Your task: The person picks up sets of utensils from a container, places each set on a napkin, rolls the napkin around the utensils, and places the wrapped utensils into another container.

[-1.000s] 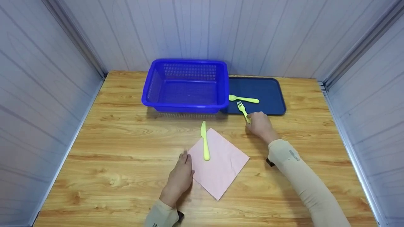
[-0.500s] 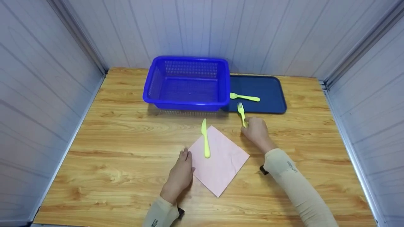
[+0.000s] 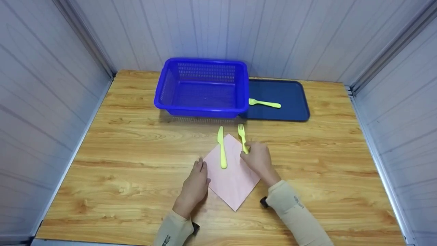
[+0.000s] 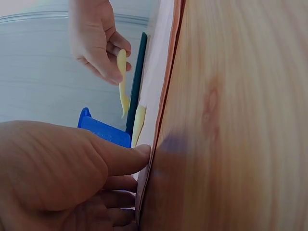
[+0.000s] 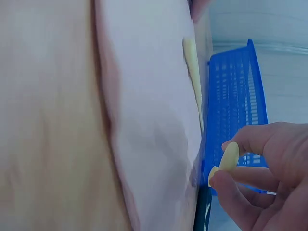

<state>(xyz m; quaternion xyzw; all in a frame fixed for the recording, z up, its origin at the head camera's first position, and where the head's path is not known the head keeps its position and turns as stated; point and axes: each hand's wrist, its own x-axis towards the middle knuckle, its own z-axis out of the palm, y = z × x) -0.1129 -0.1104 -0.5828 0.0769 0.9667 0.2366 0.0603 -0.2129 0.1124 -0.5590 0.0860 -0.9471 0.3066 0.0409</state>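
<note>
A yellow-green plastic fork (image 3: 241,132) is pinched by its handle between the thumb and fingers of my right hand (image 3: 258,160), tines pointing away, over the upper right edge of a pink folded napkin (image 3: 234,188). The right wrist view shows the handle end (image 5: 230,156) between the fingertips. On the napkin lies a matching knife (image 3: 223,153), its blade reaching past the napkin's upper left edge. My left hand (image 3: 194,188) rests against the napkin's left corner with fingers extended; in the left wrist view its thumb (image 4: 132,160) touches the napkin's edge.
A blue plastic basket (image 3: 205,111) stands at the back of the wooden table (image 3: 119,164). Beside it on the right is a dark blue tray (image 3: 290,94), partly covered by the basket. Another yellow-green utensil (image 3: 268,104) lies on the tray. Pale panels surround the table.
My right hand has carried the fork from the tray's front edge left and toward me, to the napkin. The left hand stays at the napkin's corner. The head view has tilted slightly.
</note>
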